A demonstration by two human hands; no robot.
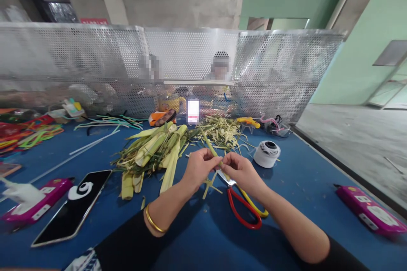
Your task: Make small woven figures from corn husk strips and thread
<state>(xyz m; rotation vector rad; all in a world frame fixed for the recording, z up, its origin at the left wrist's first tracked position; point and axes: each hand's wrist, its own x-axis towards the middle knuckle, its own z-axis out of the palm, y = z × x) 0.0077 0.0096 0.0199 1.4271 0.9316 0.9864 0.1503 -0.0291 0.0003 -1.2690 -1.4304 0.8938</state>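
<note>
My left hand [201, 166] and my right hand [239, 168] meet over the middle of the table, fingertips pinched close together. Between them is a narrow green leaf strip [209, 143] that slants up and away from the fingers. Thin pale strips [208, 187] cross one another just below my left hand; whether they join the held strip is hidden. Beneath my right hand lie scissors [243, 211] with one red and one yellow handle, blades partly covered. Left of my hands rests a bundle of long green leaves [151, 146].
A white thread spool [266, 155] stands at the right, beyond my right hand. Leaf scraps [222, 130] are heaped behind my hands, near a lit phone [193, 111]. A dark phone [74, 207] and purple power strips lie nearer. A perforated metal screen [270, 67] borders the far edge.
</note>
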